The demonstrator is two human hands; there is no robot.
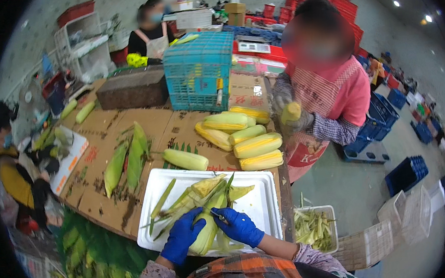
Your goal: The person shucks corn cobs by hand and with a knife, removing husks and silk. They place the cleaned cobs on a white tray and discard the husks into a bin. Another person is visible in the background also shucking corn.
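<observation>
Both my hands wear blue gloves over a white foam tray (263,201) at the table's near edge. My left hand (184,236) is closed on an ear of corn (205,238), which lies partly husked with its thick end toward me. At the ear's upper part, my right hand (238,226) is closed around a small knife (217,214), of which only a thin metal piece shows. Loose green husk leaves (162,200) are spread over the tray beyond my hands. Just past the tray's far rim rests a pale husked ear (185,159).
Several trimmed yellow ears (257,145) are piled right of centre, and unhusked ears (137,156) lie left. Behind stands a blue crate (199,70). Across the table, a person's gloved hands hold corn (291,111). Below right is a basket of husks (313,230); below left, a green mesh sack (101,263).
</observation>
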